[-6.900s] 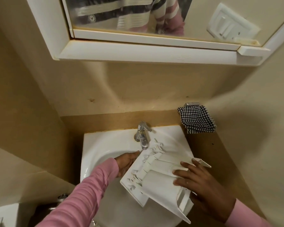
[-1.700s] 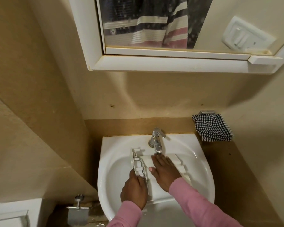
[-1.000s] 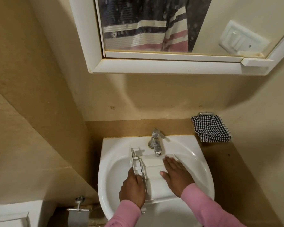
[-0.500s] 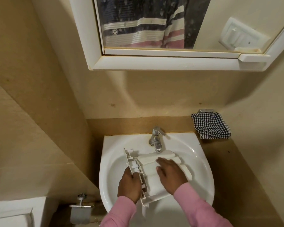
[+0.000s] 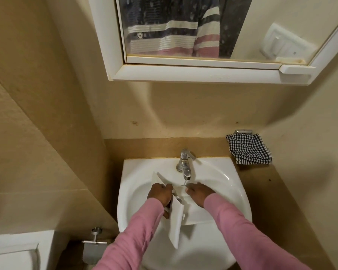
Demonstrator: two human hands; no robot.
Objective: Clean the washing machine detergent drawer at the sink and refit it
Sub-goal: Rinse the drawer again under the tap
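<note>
Centrally, drawer [image 5: 177,218]: white, tipped on edge inside the sink [image 5: 225,181], at 6 o'clock from the tap [image 5: 185,162].
Left grip [image 5: 160,195]: closed round the drawer's 9 o'clock edge.
Right grip [image 5: 199,193]: laid on the drawer's 3 o'clock side, beneath the water [image 5: 186,180]; clasped or flat cannot be told.
Cloth [image 5: 248,152]: checked, hung at 2 o'clock from the sink.

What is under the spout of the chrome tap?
A thin water stream falls toward the white plastic detergent drawer, held by the left hand and right hand over the white ceramic sink. The drawer's compartments are not visible.
</note>
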